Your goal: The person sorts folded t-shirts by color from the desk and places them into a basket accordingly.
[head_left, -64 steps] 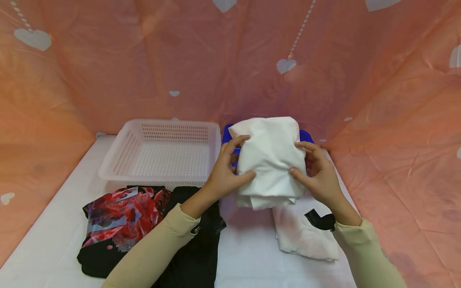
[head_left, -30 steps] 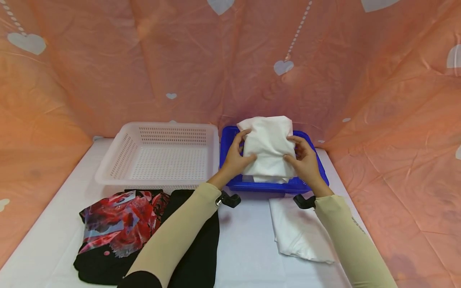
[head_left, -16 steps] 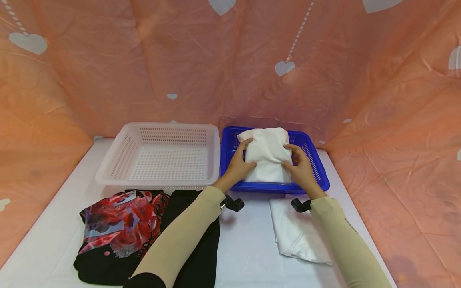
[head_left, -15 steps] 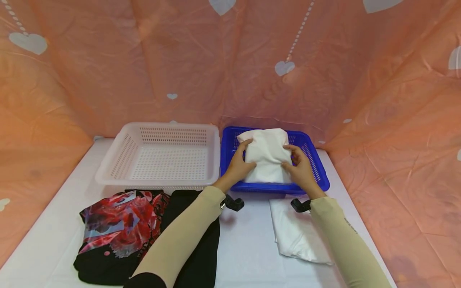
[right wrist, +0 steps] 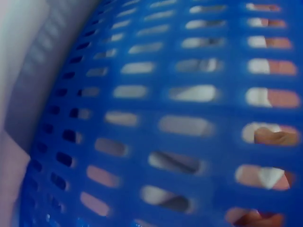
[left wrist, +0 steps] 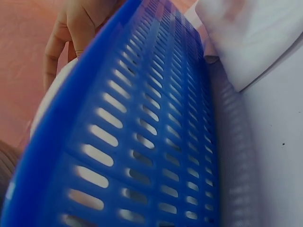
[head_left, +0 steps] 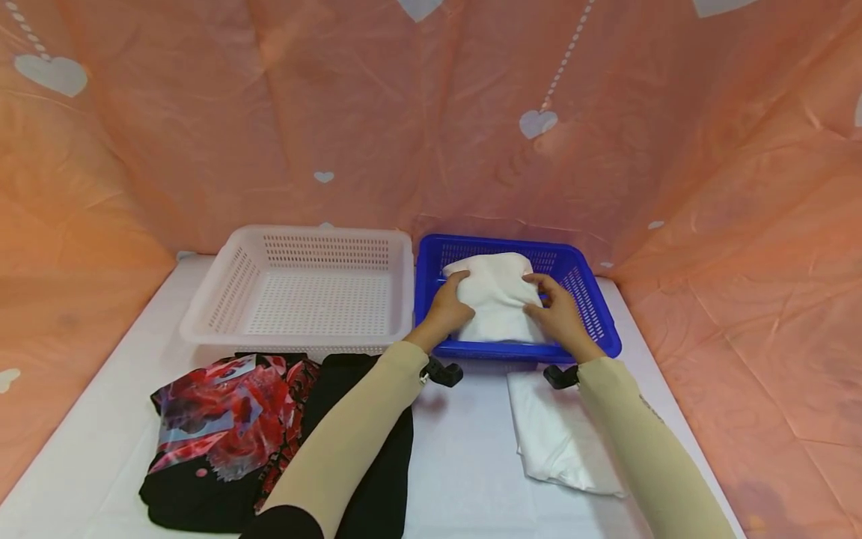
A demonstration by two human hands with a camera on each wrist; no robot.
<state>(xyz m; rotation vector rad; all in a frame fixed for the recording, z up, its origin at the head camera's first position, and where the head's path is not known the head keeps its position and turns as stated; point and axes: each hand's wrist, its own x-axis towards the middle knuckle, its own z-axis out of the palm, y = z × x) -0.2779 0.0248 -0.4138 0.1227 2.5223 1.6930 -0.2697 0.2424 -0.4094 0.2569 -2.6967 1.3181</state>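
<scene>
A folded white cloth garment [head_left: 498, 299] lies low inside the blue plastic basket [head_left: 498, 350], close to its front wall. My left hand [head_left: 447, 308] holds the garment's left side, and my right hand [head_left: 557, 314] holds the right side. Both thumbs lie on the upper face, with fingertips at the edges. In the left wrist view, the slotted basket wall [left wrist: 156, 113] hides most of the cloth; a hand [left wrist: 80, 23] shows over the rim. Basket slats [right wrist: 151, 106] fill the right wrist view, with bits of a fingertip and white cloth behind them.
To the left of the blue basket stands a pale pink-white basket [head_left: 296, 340]. In front are a black-and-red printed folded garment [head_left: 229, 427] and a black one [head_left: 377, 464]. Another white folded garment [head_left: 566, 442] lies front right. A pink heart-patterned sheet [head_left: 377, 112] surrounds the table.
Both hands have lowered the white garment from above the blue basket down into it, more slowly in the last half second. The other garments stay where they were.
</scene>
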